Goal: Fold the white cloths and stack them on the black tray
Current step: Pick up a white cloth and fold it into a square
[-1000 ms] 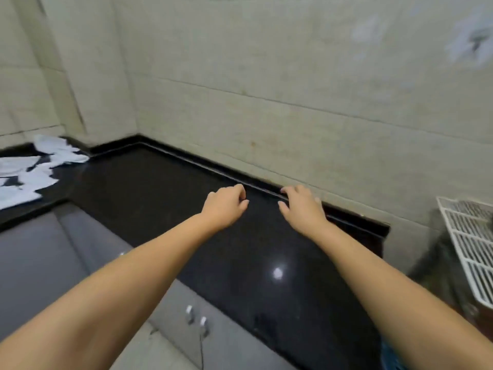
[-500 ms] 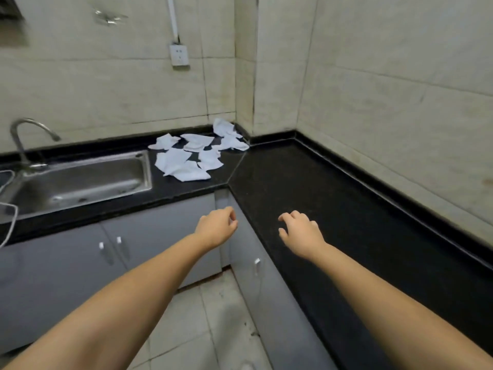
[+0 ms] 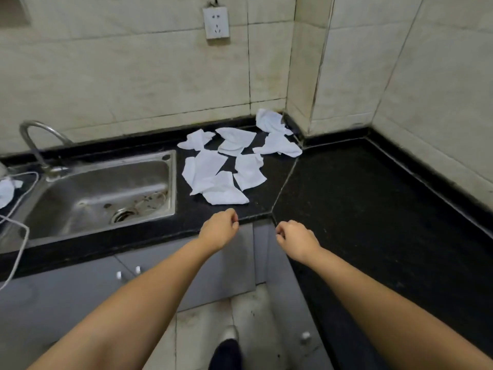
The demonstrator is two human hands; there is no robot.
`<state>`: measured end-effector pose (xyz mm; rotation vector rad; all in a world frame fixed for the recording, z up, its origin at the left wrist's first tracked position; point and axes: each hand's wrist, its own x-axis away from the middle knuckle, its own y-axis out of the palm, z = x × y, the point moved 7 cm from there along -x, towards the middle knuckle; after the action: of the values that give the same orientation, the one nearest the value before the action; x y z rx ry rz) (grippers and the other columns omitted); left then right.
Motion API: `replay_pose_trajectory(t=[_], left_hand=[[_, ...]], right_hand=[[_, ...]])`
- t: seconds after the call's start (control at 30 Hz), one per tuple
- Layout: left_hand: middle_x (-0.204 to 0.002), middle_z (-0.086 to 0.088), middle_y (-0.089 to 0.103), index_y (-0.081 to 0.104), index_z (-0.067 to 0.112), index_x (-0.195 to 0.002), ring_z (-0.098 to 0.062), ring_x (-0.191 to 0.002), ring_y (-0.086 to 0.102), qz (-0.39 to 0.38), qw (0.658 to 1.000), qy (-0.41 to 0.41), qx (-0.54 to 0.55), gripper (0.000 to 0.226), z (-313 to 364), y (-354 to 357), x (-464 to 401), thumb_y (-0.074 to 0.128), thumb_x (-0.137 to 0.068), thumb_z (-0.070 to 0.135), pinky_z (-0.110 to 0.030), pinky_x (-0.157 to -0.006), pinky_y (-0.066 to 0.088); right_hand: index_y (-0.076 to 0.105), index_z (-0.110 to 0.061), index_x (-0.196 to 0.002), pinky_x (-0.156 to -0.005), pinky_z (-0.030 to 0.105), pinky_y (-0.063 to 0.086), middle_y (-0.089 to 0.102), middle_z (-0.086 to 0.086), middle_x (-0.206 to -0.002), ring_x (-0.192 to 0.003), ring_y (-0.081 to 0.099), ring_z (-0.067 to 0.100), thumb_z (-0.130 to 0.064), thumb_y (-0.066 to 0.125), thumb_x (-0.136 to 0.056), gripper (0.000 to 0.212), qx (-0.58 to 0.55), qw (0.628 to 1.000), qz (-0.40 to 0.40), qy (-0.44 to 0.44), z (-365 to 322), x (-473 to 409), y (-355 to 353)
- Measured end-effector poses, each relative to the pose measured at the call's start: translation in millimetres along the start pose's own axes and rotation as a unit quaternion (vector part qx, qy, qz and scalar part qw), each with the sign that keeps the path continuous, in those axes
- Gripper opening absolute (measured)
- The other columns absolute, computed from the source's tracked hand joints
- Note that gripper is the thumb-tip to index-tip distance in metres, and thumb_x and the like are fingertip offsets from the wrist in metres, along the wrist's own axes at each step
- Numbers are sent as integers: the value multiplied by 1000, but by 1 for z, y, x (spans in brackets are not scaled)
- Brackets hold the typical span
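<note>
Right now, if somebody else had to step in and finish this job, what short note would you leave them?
Left hand: loosely curled, holding nothing, hovering at the front edge of the black stone counter.
Right hand: the same, empty, beside it.
Crumpled white cloths: scattered unfolded on the counter between the steel sink and the wall corner, ahead of both hands.
Black tray: not in view.
Done: nothing; no cloth is folded.
Left: find the tray, fold each cloth, stack them on it. The nearest cloth seems a sensible start.
</note>
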<state>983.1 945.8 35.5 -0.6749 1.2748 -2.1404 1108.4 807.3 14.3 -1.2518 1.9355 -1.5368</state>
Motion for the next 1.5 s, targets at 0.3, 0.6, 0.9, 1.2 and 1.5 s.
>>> replay_pose_trajectory(t=[0.3,0.6,0.9,1.2,1.5], left_hand=[[-130,-11,44,37,15,-137,-30,-119,43,26,990,18,-135,45,-52,-5,-156,46,-94,25,-42,-93,41],[-117,-4,57,62,18,-113,-25,-112,50,-57,981,56,-175,29,-90,22,-234,39,-96,21,-36,-89,36],[-83,3,68,71,11,-87,-12,-79,60,-37,966,233,102,16,31,-57,-273,57,-91,17,-16,-69,41],[-78,-11,66,70,4,-83,-13,-71,54,-31,913,327,243,23,206,-63,-251,56,-92,19,-25,-61,37],[-61,8,56,69,19,-69,2,-55,46,-251,898,315,176,17,189,77,-177,65,-86,18,-15,-55,33]], right_hand=[[44,-14,-135,-98,44,43,48,10,-128,-121,47,29,-32,49,-95,44,-78,997,0,26,-38,-157,24],[61,-10,-92,-84,38,46,57,9,-106,-100,54,26,-23,55,-90,15,-137,987,-49,64,-37,-223,44],[58,-21,-78,-58,22,36,52,1,-69,-63,44,8,-16,59,-89,12,-390,885,237,95,51,-167,-118],[58,-28,-79,-83,36,48,62,-1,-83,-82,56,12,-19,56,-94,17,-402,761,482,164,175,-25,-224],[61,-4,-91,-62,11,39,60,5,-77,-67,51,1,-7,56,-93,6,-404,809,337,261,221,73,-85]])
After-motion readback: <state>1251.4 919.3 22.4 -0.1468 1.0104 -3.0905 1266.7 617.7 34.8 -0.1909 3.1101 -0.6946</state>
